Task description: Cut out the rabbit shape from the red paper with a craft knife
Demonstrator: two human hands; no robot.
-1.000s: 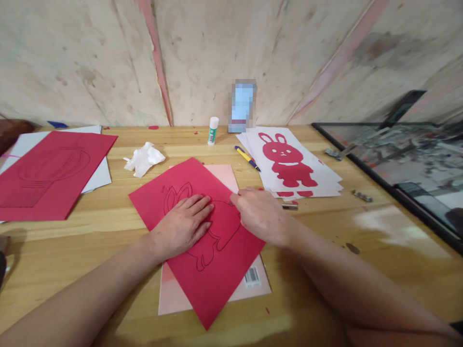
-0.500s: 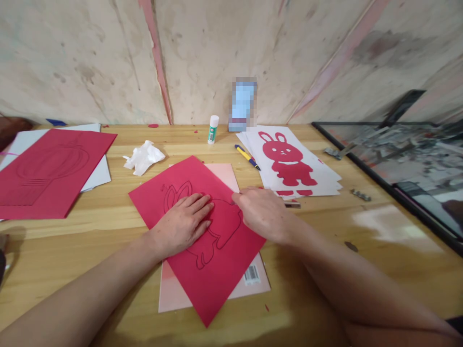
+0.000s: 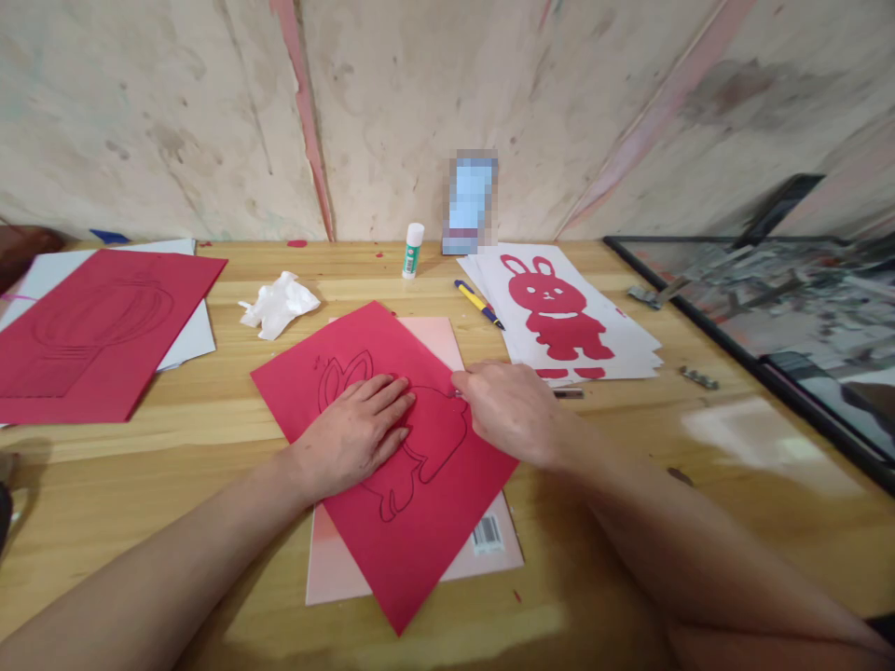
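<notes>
A sheet of red paper (image 3: 447,522) with a rabbit outline drawn in dark lines lies turned at an angle on a pale pink booklet (image 3: 342,573). My left hand (image 3: 360,433) rests flat on the sheet, fingers stretched over the middle of the drawing. My right hand (image 3: 507,405) is closed in a grip at the sheet's right side, by the outline's rear. It holds a craft knife (image 3: 569,393), mostly hidden by the hand; a grey end shows behind the hand, and the tip is near the drawn line.
White sheets with a red paper rabbit (image 3: 559,303) lie at the right, beside a yellow and blue pen (image 3: 479,305). A glue stick (image 3: 412,252) stands near the wall, left of a blurred phone (image 3: 472,200). Crumpled tissue (image 3: 280,305) and another red sheet (image 3: 112,326) are leftward. A black-framed glass pane (image 3: 790,308) lies right.
My right hand has shifted very slightly at the drawn line. My left hand stays flat on the red paper, and the view has moved a touch.
</notes>
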